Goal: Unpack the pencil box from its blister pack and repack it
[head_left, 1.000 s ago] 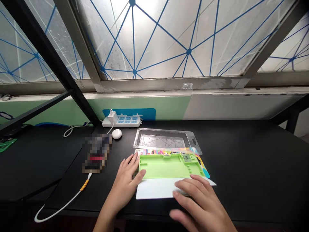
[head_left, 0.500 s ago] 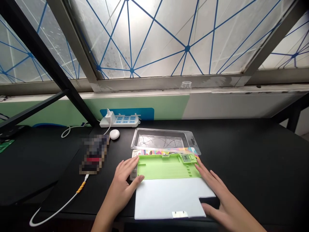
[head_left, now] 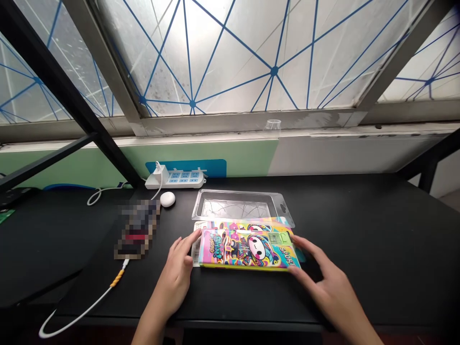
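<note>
A closed pencil case point(head_left: 247, 251) with a colourful cartoon lid and a lime-green edge lies flat on the black desk. My left hand point(head_left: 176, 268) touches its left end, index finger at the back corner and thumb bent beside it. At the right end, my right hand point(head_left: 323, 278) grips the case, fingers at the back corner and thumb on the front corner. A small green-framed clear window point(head_left: 279, 238) sits at the lid's upper right. Partly hidden beneath the case is a printed card point(head_left: 235, 225) with similar artwork.
Behind the case lies a clear plastic blister tray point(head_left: 239, 203). A blurred phone point(head_left: 138, 230) with a white cable point(head_left: 84, 314) is on the left, near a white rounded case point(head_left: 167, 199). A power strip point(head_left: 178, 179) stands against the wall; a clear cup point(head_left: 273, 125) is on the sill.
The white-lined lid has swung from lying open toward me to shut over the green tray, so its printed face shows. Both hands are still at the case's ends.
</note>
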A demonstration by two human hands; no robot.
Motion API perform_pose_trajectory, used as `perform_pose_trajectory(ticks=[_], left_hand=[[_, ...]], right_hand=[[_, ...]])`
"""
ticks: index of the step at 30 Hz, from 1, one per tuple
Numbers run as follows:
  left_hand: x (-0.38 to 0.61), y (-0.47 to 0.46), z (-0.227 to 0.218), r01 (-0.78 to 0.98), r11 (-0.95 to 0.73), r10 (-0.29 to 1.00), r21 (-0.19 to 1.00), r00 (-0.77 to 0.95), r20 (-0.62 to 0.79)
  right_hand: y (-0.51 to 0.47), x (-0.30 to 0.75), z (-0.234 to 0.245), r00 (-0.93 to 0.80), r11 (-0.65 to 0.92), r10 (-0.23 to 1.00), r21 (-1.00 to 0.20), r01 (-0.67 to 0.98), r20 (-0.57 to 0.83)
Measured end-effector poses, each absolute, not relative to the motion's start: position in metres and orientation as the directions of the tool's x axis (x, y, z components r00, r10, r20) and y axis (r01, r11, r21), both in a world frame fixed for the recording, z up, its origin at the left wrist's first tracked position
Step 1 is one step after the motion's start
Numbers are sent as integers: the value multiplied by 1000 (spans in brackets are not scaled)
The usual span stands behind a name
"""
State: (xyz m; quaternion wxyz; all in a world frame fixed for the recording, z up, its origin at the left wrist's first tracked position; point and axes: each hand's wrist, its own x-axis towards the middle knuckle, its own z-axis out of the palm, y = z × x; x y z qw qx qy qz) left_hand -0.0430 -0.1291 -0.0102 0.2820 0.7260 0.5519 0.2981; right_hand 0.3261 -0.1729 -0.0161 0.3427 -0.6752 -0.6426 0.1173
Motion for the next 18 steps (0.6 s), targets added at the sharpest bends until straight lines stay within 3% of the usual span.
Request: perform_pose_trajectory(ticks=[4, 10, 18], left_hand=[[-35, -130, -7, 698, -347, 938, 627, 255, 236], [-27, -135, 1, 680, -519, 828, 518, 250, 501], [-13, -66, 39, 755, -492, 839, 433, 279, 466]], right_hand=[[-175, 327, -30, 37, 115, 959, -505, 856, 282], [-177, 324, -11, 66, 174, 935, -612, 771, 349], [-96, 321, 27, 66, 177, 946, -677, 714, 317]])
